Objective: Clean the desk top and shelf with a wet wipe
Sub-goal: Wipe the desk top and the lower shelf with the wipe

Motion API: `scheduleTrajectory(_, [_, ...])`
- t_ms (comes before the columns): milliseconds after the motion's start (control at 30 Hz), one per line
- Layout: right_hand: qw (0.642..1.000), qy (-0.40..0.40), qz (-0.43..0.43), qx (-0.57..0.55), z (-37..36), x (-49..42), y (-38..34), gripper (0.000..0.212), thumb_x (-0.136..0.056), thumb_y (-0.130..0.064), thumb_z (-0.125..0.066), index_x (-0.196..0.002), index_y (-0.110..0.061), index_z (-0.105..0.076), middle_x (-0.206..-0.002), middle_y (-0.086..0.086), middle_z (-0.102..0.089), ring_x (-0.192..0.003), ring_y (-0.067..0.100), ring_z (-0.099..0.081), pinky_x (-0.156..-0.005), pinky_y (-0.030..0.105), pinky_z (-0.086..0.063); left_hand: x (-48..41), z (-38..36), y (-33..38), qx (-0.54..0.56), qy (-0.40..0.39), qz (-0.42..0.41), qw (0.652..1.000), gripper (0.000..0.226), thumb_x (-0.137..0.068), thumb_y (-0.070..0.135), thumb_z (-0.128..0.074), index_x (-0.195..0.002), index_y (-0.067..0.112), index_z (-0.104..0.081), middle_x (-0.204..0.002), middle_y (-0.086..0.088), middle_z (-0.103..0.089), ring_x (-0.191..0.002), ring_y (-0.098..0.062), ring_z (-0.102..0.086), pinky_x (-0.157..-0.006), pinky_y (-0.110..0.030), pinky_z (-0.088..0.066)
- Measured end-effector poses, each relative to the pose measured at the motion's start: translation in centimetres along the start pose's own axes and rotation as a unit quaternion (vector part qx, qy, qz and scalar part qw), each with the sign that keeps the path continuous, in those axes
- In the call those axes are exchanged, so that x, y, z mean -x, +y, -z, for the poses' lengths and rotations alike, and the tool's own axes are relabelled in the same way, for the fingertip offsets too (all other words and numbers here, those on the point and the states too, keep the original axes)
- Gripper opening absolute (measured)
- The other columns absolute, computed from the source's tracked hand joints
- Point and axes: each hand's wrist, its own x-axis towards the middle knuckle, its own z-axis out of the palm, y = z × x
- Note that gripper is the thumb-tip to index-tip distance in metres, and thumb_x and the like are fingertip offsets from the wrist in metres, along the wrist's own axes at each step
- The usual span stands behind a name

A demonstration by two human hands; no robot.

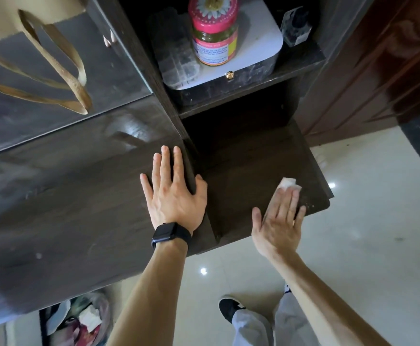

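Right hand [278, 223]: fingers [287, 203] are straight and laid flat, not curled round anything, just pressing one white wet wipe [288, 183] down onto the lower shelf [243, 166]. The wipe sits near the shelf's front right corner, and a bit of it pokes out past the fingertips.

Left hand [176, 193] is open too. All four fingers are spread flat on the dark wood table [79, 196], with the thumb over the edge of the upright panel [179, 126] that splits the table from the shelves. One black watch [170, 234] on that wrist.

So two hands, one wipe, and nothing is being gripped.

Further out, the upper shelf [253, 98] carries one white box [261, 38] with one pink-lidded jar [213, 31] standing on it, plus one clear plastic organizer [176, 58] lying on the box beside the jar. There's one small gold knob [229, 75] at the box's front. A dark item sits at the back right of that shelf, too blurry to tell what it is.

Two tan strap loops [54, 71] lie on the table at far left. Below are the shiny pale floor [353, 245] and one black shoe [228, 308].
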Motion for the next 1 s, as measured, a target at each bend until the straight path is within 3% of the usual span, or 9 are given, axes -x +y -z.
scheduleTrajectory(233, [0.973, -0.018, 0.230, 0.025, -0.3, -3.1, -3.8, 0.067, -0.104, -0.048, -0.017, -0.158, -0.009, -0.005, -0.166, 0.011, 0.001, -0.154, 0.025, 0.006, -0.124, 0.050, -0.007, 0.0, 0.1, -0.1, 0.003, 0.013, -0.004, 1.000, 0.071, -0.094, 0.048, -0.045, -0.156, 0.027, -0.019, -0.164, 0.003, -0.012, -0.152, -0.016, -0.005, -0.122, -0.050, -0.006])
scheduleTrajectory(467, [0.999, -0.015, -0.022, -0.022, 1.6, -2.8, 8.0, 0.066, -0.102, -0.051, -0.002, -0.156, -0.015, 0.012, -0.165, 0.005, 0.013, -0.152, 0.017, 0.016, -0.124, 0.053, -0.006, 0.2, 0.1, 0.7, 0.009, 0.003, -0.001, 1.000, 0.070, -0.094, 0.048, -0.044, -0.156, 0.028, -0.017, -0.165, 0.004, -0.010, -0.152, -0.015, -0.002, -0.123, -0.048, -0.003])
scheduleTrajectory(567, [0.995, 0.014, -0.089, -0.050, 1.9, -3.2, 7.6, 0.069, -0.102, -0.051, -0.004, -0.156, -0.009, 0.006, -0.165, 0.010, 0.008, -0.153, 0.022, 0.011, -0.122, 0.057, -0.009, 0.1, 0.2, 0.7, 0.011, 0.001, -0.001, 1.000, 0.071, -0.094, 0.048, -0.045, -0.156, 0.027, -0.017, -0.165, 0.004, -0.010, -0.152, -0.015, -0.002, -0.123, -0.048, -0.002])
scheduleTrajectory(633, [0.999, 0.011, -0.038, -0.032, 1.2, -2.3, 4.9, 0.069, -0.104, -0.048, -0.011, -0.157, -0.007, 0.003, -0.165, 0.012, 0.008, -0.153, 0.023, 0.013, -0.123, 0.055, -0.006, 0.1, 0.2, 0.7, 0.014, 0.003, 0.000, 1.000, 0.071, -0.093, 0.047, -0.045, -0.156, 0.027, -0.018, -0.165, 0.003, -0.011, -0.152, -0.015, -0.003, -0.123, -0.049, -0.003])
scheduleTrajectory(700, [0.996, -0.005, 0.085, -0.021, -0.1, 0.0, 1.2, 0.069, -0.103, -0.046, -0.020, -0.157, -0.006, -0.002, -0.166, 0.013, 0.005, -0.153, 0.023, 0.013, -0.124, 0.051, -0.001, 0.0, 0.2, 0.6, 0.011, 0.008, 0.000, 1.000, 0.071, -0.093, 0.047, -0.046, -0.156, 0.027, -0.019, -0.164, 0.003, -0.012, -0.152, -0.016, -0.004, -0.122, -0.049, -0.004])
scheduleTrajectory(767, [0.977, -0.032, 0.209, -0.013, -1.3, 2.5, -1.3, 0.071, -0.104, -0.046, -0.024, -0.157, -0.006, -0.002, -0.166, 0.011, 0.005, -0.153, 0.022, 0.011, -0.123, 0.050, 0.000, 0.1, 0.2, 0.5, 0.010, 0.009, 0.002, 1.000, 0.070, -0.093, 0.047, -0.046, -0.156, 0.027, -0.020, -0.164, 0.003, -0.013, -0.152, -0.015, -0.005, -0.122, -0.050, -0.005])
scheduleTrajectory(833, [0.965, -0.029, 0.262, 0.010, -1.7, 3.0, -0.8, 0.069, -0.104, -0.047, -0.026, -0.158, -0.009, -0.004, -0.167, 0.009, 0.002, -0.154, 0.020, 0.007, -0.123, 0.050, -0.005, 0.3, 0.2, 0.5, 0.010, 0.007, 0.006, 1.000, 0.070, -0.093, 0.046, -0.046, -0.156, 0.027, -0.020, -0.164, 0.003, -0.013, -0.152, -0.015, -0.005, -0.122, -0.049, -0.005])
scheduleTrajectory(867, [0.972, -0.019, 0.234, 0.010, -1.5, 2.4, 0.3, 0.069, -0.104, -0.047, -0.026, -0.158, -0.010, -0.005, -0.167, 0.008, 0.000, -0.154, 0.019, 0.006, -0.123, 0.051, -0.006, 0.4, 0.2, 0.5, 0.008, 0.007, 0.005, 1.000, 0.070, -0.094, 0.047, -0.046, -0.156, 0.027, -0.019, -0.164, 0.004, -0.012, -0.152, -0.015, -0.004, -0.123, -0.049, -0.005])
scheduleTrajectory(1000, [0.999, -0.025, -0.023, -0.040, 0.1, -0.2, 6.9, 0.069, -0.103, -0.054, -0.005, -0.157, -0.015, 0.011, -0.166, 0.006, 0.013, -0.152, 0.018, 0.015, -0.123, 0.052, 0.000, 0.1, 0.3, 0.7, 0.009, 0.008, 0.003, 1.000, 0.070, -0.094, 0.046, -0.046, -0.156, 0.027, -0.020, -0.164, 0.003, -0.013, -0.152, -0.016, -0.005, -0.122, -0.049, -0.004])
